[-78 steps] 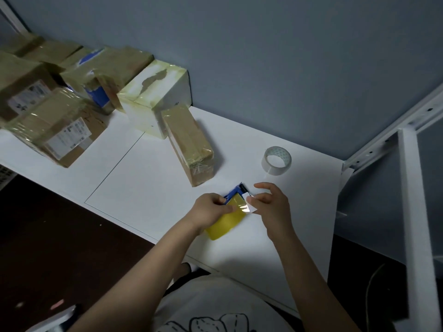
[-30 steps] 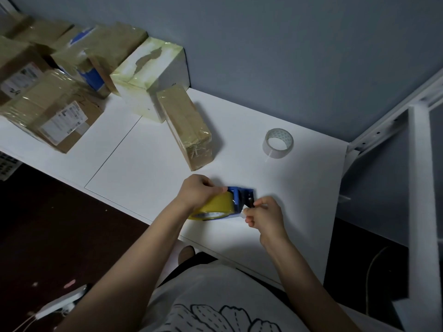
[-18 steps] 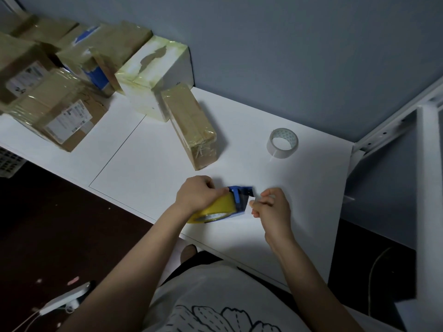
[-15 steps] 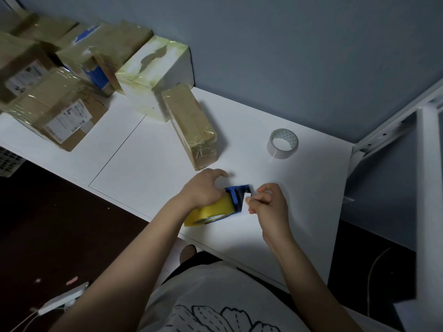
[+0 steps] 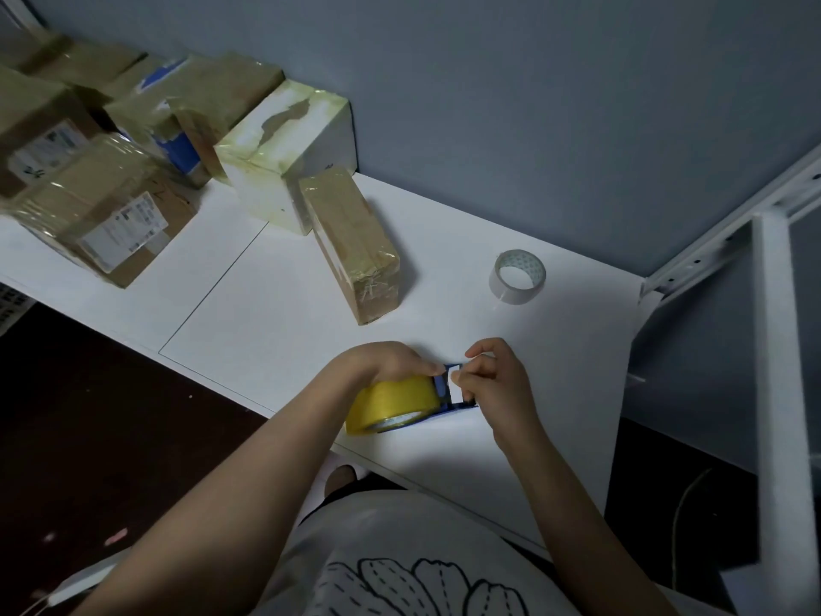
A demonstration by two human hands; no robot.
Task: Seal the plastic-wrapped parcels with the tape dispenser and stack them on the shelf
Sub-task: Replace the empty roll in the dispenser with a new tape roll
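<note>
Your left hand curls over the blue plastic tape dispenser and grips its yellow roll. Your right hand pinches the pale tape end at the dispenser's mouth. Both work close to the front edge of the white rectangular table, and that edge runs just under your wrists. The table's right edge stops beside the white metal shelf frame. Bare tabletop lies open between your hands and the parcels, and on out to that right edge.

At the back left, a pile of brown plastic-wrapped cartons crowds the corner. They overlap, so you cannot count them surely. One white film-wrapped box stands against the wall. One narrow brown wrapped parcel touches its front corner and points toward you. One loose clear tape roll lies flat, well apart from the parcels. That makes two rolls and one dispenser.
</note>
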